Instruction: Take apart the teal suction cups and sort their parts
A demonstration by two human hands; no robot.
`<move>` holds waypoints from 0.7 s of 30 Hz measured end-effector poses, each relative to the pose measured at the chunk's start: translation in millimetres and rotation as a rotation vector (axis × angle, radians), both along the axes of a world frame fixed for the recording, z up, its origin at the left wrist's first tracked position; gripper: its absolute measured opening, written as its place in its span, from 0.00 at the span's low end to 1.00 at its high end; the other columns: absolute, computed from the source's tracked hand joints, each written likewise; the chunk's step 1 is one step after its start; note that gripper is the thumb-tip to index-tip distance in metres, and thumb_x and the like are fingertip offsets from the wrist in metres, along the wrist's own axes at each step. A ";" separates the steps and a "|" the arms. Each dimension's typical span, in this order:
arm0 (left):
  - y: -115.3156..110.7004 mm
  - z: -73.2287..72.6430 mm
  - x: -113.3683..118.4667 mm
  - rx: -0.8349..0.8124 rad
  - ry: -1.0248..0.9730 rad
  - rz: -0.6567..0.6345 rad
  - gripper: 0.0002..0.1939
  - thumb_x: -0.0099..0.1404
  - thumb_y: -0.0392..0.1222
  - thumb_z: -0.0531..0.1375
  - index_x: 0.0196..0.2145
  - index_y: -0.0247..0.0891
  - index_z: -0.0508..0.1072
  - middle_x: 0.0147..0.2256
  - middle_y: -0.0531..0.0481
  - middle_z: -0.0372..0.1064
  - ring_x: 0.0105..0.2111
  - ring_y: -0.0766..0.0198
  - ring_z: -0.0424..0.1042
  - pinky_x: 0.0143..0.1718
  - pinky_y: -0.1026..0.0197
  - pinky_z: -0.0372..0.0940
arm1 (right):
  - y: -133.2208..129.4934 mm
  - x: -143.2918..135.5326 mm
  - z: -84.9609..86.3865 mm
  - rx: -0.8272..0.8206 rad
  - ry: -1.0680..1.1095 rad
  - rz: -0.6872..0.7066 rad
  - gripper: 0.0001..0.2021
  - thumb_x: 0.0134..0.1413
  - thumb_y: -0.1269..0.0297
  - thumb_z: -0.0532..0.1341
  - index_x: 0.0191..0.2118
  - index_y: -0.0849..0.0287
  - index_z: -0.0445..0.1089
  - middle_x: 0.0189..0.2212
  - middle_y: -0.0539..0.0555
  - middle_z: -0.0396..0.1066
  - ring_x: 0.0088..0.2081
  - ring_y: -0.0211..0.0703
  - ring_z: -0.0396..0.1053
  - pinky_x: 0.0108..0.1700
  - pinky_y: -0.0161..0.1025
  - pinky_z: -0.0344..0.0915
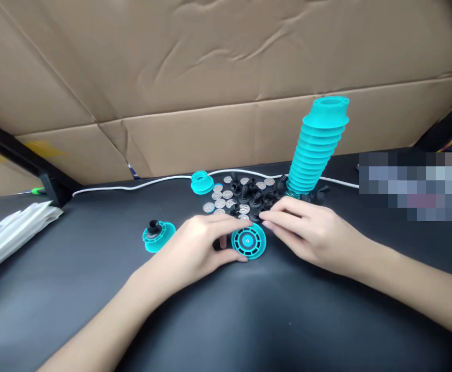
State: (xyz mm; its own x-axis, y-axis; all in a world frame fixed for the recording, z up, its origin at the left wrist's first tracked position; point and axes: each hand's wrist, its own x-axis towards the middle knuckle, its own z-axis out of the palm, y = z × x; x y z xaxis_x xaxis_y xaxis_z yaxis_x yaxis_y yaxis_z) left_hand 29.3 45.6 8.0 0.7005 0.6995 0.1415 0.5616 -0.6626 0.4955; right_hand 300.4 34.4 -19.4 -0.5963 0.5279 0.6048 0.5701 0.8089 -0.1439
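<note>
My left hand (200,240) holds a teal round slotted cup (248,241) by its rim, between thumb and fingers. The slotted face, with a small dot at its centre, is turned up toward me. My right hand (313,227) is just right of the cup, fingertips drawn together at the edge of a pile of black plastic fittings (255,196). Whatever may be between those fingertips is too small to make out. Silver slotted discs (227,195) lie scattered left of the fittings. Beyond my left wrist sits another teal cup with a black fitting (154,227) on it.
A tall leaning stack of teal cups (317,147) rises behind my right hand. One loose teal cup (201,183) stands at the back near a white cable (133,187). White plastic bags (20,230) lie at the left. A cardboard wall (210,134) closes off the back of the black table (280,320).
</note>
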 end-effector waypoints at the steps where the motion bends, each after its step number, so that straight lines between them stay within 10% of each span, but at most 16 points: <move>1: 0.0 -1.1 -0.4 0.009 -0.005 -0.011 0.21 0.71 0.45 0.69 0.60 0.46 0.76 0.46 0.48 0.79 0.33 0.62 0.75 0.40 0.59 0.69 | -3.2 -1.8 -0.7 -0.044 0.009 -0.006 0.10 0.74 0.67 0.58 0.52 0.60 0.75 0.41 0.60 0.78 0.38 0.45 0.76 0.40 0.42 0.75; 10: -0.2 -6.0 -1.1 0.050 -0.033 -0.031 0.20 0.73 0.30 0.59 0.58 0.44 0.69 0.43 0.51 0.75 0.39 0.62 0.74 0.42 0.62 0.69 | 0.2 0.4 -2.8 -0.530 0.169 0.211 0.09 0.69 0.62 0.66 0.50 0.58 0.73 0.43 0.55 0.73 0.35 0.38 0.76 0.40 0.35 0.77; 21: -1.9 -0.2 2.4 0.167 0.062 -0.208 0.10 0.77 0.38 0.60 0.51 0.42 0.81 0.50 0.44 0.74 0.44 0.58 0.76 0.46 0.59 0.72 | 1.8 6.4 0.1 -0.304 -0.162 0.261 0.13 0.75 0.67 0.55 0.57 0.58 0.74 0.47 0.58 0.71 0.39 0.42 0.73 0.40 0.38 0.72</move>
State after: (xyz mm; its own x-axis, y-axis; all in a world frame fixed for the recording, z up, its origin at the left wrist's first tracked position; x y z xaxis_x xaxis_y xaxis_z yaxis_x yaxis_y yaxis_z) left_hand 31.7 43.7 7.9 0.8378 0.5099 0.1954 0.4304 -0.8369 0.3382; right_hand 306.8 36.3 -19.2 -0.8079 0.4864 0.3326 0.3867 0.8636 -0.3235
